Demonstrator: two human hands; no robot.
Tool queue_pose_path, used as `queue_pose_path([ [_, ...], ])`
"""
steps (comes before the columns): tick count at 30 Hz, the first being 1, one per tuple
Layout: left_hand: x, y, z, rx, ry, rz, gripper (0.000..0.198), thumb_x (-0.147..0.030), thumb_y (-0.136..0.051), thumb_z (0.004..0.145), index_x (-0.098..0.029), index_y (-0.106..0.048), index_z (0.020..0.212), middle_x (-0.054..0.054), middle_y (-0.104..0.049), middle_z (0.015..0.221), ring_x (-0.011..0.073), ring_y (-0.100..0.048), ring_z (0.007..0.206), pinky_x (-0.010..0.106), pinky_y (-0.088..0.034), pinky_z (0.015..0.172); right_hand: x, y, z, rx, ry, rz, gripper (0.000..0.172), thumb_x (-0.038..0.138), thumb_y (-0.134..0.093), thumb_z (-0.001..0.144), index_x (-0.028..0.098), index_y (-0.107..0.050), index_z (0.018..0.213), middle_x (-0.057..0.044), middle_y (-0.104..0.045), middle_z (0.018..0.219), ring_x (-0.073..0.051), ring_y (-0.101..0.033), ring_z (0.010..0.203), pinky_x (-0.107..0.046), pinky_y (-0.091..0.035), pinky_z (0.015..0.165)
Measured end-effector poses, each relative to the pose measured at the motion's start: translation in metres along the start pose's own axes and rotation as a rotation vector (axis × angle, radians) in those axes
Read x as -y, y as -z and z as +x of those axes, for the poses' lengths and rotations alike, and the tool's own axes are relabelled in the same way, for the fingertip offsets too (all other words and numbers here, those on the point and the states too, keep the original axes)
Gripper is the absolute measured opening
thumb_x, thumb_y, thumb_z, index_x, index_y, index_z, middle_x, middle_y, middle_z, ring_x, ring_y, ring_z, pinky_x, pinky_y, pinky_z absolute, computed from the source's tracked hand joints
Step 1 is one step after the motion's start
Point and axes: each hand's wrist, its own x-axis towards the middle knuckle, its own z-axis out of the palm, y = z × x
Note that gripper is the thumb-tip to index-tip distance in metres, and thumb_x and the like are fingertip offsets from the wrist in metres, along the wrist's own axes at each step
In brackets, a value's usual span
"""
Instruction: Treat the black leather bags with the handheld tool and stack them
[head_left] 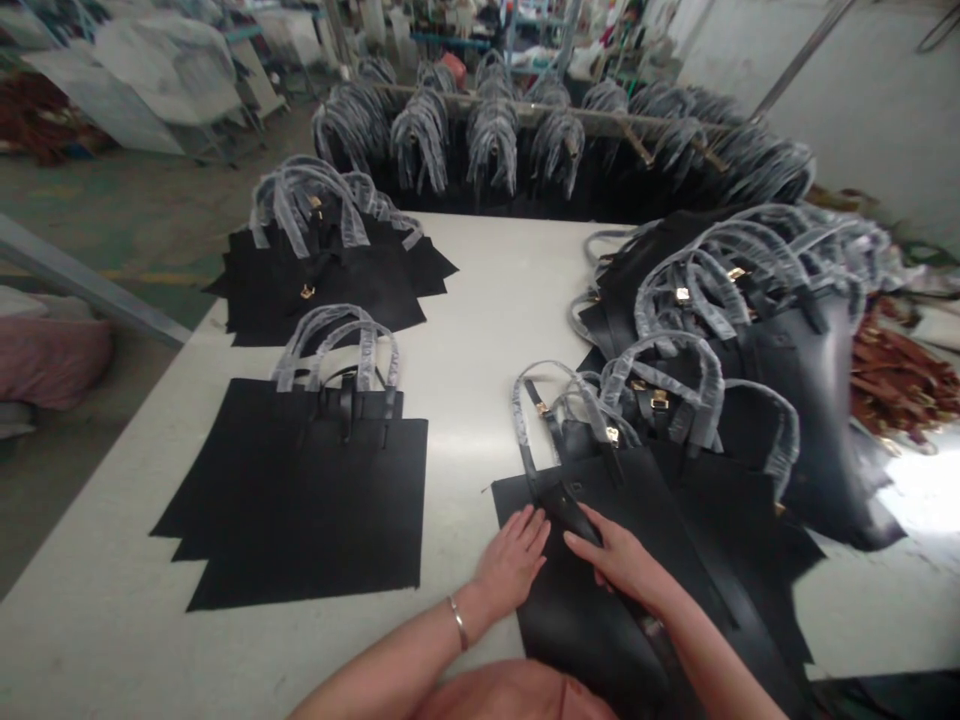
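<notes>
A flat black bag panel (577, 620) lies in front of me, its looped handle (517, 410) wrapped in clear plastic. My left hand (514, 560) rests on the panel's left edge with fingers stretched out flat. Beside it, my right hand (619, 560) grips a black strap (574, 510) between thumb and fingers, near the panel's top edge. Part of that strap is hidden under the right hand and forearm. A gold buckle (612, 435) shows just above the panel, among more wrapped handles.
On the table (465, 390), stacked black panels (315, 510) lie at left, with another pile (360, 290) behind. More bags (795, 370) heap up on the right, beside brown straps (900, 370). Beyond the far edge, a rail (585, 118) carries many wrapped handles.
</notes>
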Motion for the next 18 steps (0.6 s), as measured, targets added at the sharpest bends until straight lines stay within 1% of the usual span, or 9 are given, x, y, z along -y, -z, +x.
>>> queue_pose_path([
  [3, -0.001, -0.005, -0.002, -0.012, -0.007, -0.006, 0.050, -0.030, -0.042, 0.097, -0.015, -0.034, 0.144, 0.010, -0.038, 0.150, 0.0234, -0.027, 0.143, 0.041, -0.030, 0.116, 0.007, 0.002, 0.008, 0.049, 0.013, 0.051, 0.062, 0.046, -0.057, 0.085, 0.017, -0.045, 0.138, 0.004, -0.060, 0.058, -0.011, -0.055, 0.039, -0.020, -0.045, 0.036],
  [8, 0.000, -0.007, -0.001, -0.012, -0.012, 0.012, 0.049, -0.032, -0.038, 0.099, -0.013, -0.035, 0.144, 0.009, -0.038, 0.151, 0.0228, -0.027, 0.143, 0.039, -0.028, 0.117, 0.022, 0.010, 0.025, 0.121, 0.020, 0.097, 0.055, 0.048, -0.057, 0.085, 0.017, -0.051, 0.130, 0.005, -0.055, 0.059, -0.010, -0.053, 0.038, -0.018, -0.042, 0.033],
  [10, 0.000, -0.008, -0.001, -0.010, -0.024, 0.017, 0.050, -0.032, -0.037, 0.099, -0.012, -0.033, 0.144, 0.010, -0.037, 0.151, 0.0227, -0.026, 0.143, 0.039, -0.027, 0.117, 0.027, 0.011, 0.031, 0.134, 0.032, 0.105, 0.052, 0.049, -0.056, 0.085, 0.018, -0.053, 0.126, 0.005, -0.054, 0.061, -0.009, -0.053, 0.039, -0.018, -0.042, 0.033],
  [13, 0.000, -0.010, -0.001, -0.009, -0.025, 0.014, 0.050, -0.031, -0.036, 0.099, -0.010, -0.032, 0.145, 0.012, -0.036, 0.151, 0.0231, -0.025, 0.143, 0.039, -0.027, 0.117, 0.033, 0.009, 0.033, 0.121, 0.057, 0.092, 0.052, 0.049, -0.055, 0.086, 0.018, -0.052, 0.127, 0.006, -0.054, 0.061, -0.009, -0.053, 0.040, -0.018, -0.042, 0.034],
  [15, 0.000, -0.010, -0.002, 0.011, -0.045, -0.013, 0.049, -0.027, -0.037, 0.098, -0.009, -0.034, 0.143, 0.013, -0.040, 0.149, 0.0226, -0.027, 0.142, 0.039, -0.027, 0.117, 0.036, 0.005, 0.029, 0.120, 0.069, 0.072, 0.054, 0.049, -0.057, 0.085, 0.019, -0.050, 0.129, 0.006, -0.055, 0.059, -0.010, -0.053, 0.040, -0.019, -0.043, 0.035],
  [18, 0.000, -0.005, -0.002, 0.068, -0.118, -0.091, 0.043, -0.019, -0.041, 0.094, -0.011, -0.044, 0.137, 0.012, -0.053, 0.139, 0.0203, -0.039, 0.136, 0.036, -0.026, 0.118, 0.039, -0.006, 0.019, 0.157, 0.087, 0.013, 0.055, 0.048, -0.059, 0.084, 0.020, -0.052, 0.131, 0.003, -0.062, 0.060, -0.011, -0.055, 0.041, -0.020, -0.044, 0.038],
])
